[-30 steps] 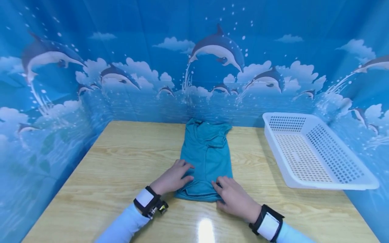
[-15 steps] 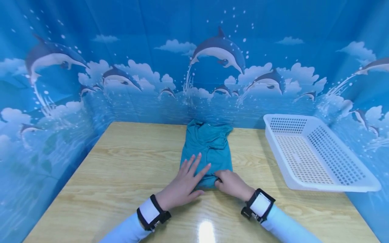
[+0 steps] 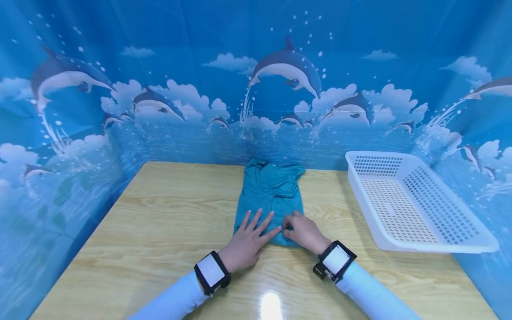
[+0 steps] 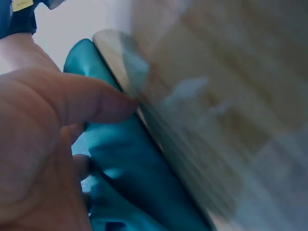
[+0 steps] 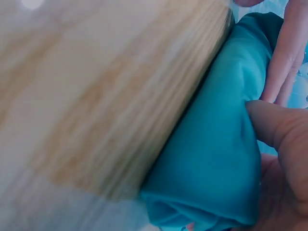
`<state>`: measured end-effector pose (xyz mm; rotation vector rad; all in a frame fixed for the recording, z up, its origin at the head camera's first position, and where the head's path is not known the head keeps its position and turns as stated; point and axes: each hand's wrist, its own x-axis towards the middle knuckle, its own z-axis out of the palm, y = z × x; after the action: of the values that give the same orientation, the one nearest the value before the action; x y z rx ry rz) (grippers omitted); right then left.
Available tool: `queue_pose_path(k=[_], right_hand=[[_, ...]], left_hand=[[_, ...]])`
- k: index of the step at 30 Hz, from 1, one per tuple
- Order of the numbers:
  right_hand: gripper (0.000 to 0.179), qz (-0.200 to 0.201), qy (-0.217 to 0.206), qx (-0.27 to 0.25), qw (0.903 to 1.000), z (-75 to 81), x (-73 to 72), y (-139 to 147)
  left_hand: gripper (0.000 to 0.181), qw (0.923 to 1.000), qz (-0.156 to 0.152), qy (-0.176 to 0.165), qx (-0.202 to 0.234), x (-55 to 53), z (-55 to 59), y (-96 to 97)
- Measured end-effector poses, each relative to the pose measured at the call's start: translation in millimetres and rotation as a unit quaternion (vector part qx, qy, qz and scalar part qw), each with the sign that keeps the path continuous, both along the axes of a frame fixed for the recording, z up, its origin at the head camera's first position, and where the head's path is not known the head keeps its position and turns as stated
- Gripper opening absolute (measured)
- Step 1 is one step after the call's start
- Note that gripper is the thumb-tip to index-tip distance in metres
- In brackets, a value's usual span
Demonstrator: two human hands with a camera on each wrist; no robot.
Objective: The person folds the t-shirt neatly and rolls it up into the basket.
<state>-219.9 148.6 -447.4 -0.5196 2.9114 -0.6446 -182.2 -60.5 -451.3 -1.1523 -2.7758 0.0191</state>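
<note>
A teal shirt (image 3: pixel 260 192) lies folded lengthwise on the wooden table, its collar end away from me and its near end rolled over into a thick band. Across that near end my left hand (image 3: pixel 246 244) rests with fingers spread and straight. Its thumb lies along the rolled edge, beside the shirt (image 4: pixel 130 159) in the left wrist view. My right hand (image 3: pixel 305 232) pinches the shirt's near right part with curled fingers. In the right wrist view the right thumb (image 5: pixel 272 122) presses into the rolled shirt (image 5: pixel 207 144), whose layered end shows below.
A white perforated plastic basket (image 3: pixel 362 202) stands at the right end of the table (image 3: pixel 172 209). Behind and on both sides hangs a blue curtain (image 3: pixel 192 133) printed with dolphins. Each wrist wears a black strap with a small camera.
The shirt's near end has been rolled away from me, so the shirt is shorter. My left hand has flattened onto it. My right hand has moved slightly away from me and now pinches the fabric.
</note>
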Motion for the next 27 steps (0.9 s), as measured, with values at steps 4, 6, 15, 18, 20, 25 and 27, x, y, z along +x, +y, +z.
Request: queue_pose_path(k=[4, 6, 15, 18, 20, 25, 27], right_hand=[[0.006, 0.000, -0.002, 0.006, 1.0000, -1.1, -1.3, 0], [0.006, 0.003, 0.004, 0.009, 0.9999, -1.1, -1.7, 0], [0.012, 0.017, 0.058, 0.009, 0.9981, 2.9, 3.4, 1], [0.020, 0.012, 0.068, 0.011, 0.9976, 4.0, 7.4, 1], [0.025, 0.013, 0.078, 0.018, 0.9967, 5.0, 11.0, 1], [0.043, 0.033, 0.128, 0.028, 0.9909, 10.7, 24.9, 2], [0.058, 0.048, 0.145, 0.036, 0.9877, 12.1, 31.0, 1]], left_hand=[[0.069, 0.9988, 0.028, -0.030, -0.026, -5.7, 0.5, 5.1], [0.068, 0.9974, 0.041, -0.042, -0.043, -8.2, 0.6, 8.2], [0.044, 0.9955, 0.034, 0.019, -0.087, -20.5, -0.3, 23.8], [0.035, 0.9962, 0.038, 0.021, -0.075, -26.3, -0.5, 27.6], [0.033, 0.9969, 0.040, 0.003, -0.068, -30.3, -0.4, 28.8], [0.045, 0.9913, 0.044, -0.118, -0.039, -40.1, 2.9, 29.4], [0.046, 0.9826, 0.046, -0.179, -0.018, -44.0, 6.0, 28.7]])
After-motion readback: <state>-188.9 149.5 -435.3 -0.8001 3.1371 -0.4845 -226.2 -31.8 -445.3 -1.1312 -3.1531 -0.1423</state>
